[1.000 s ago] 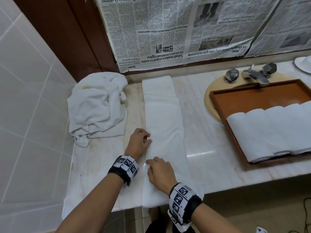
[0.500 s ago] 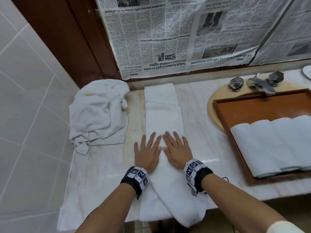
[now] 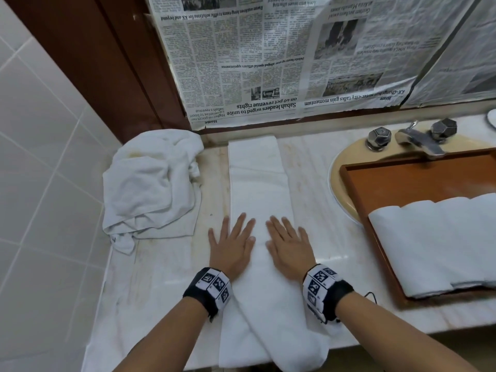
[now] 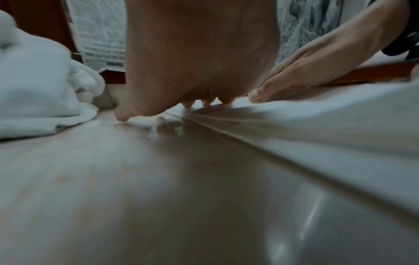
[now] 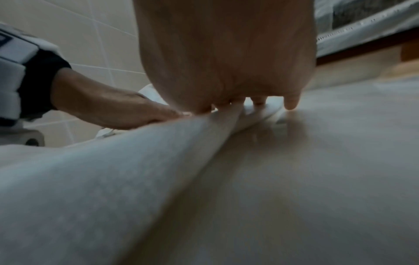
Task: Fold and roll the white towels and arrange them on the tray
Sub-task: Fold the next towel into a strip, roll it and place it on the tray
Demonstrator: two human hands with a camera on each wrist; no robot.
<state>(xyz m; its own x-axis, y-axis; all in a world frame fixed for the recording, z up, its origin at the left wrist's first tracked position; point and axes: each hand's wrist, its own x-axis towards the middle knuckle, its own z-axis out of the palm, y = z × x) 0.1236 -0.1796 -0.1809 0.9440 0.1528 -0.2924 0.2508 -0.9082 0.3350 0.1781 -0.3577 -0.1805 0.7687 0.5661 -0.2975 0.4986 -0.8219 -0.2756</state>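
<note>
Folded towel (image 3: 260, 200): long white strip lying near-to-far on the marble table (image 3: 316, 189), its near end doubled over at the table edge. Left hand (image 3: 232, 245) and right hand (image 3: 288, 247): side by side, palms down, fingers straight and spread, pressing flat on the strip; neither grip closes on anything. Crumpled towels (image 3: 150, 181): heaped at left, apart from the strip. Wooden tray (image 3: 402, 178): at right, over the sink, holding rolled towels (image 3: 434, 242) side by side.
</note>
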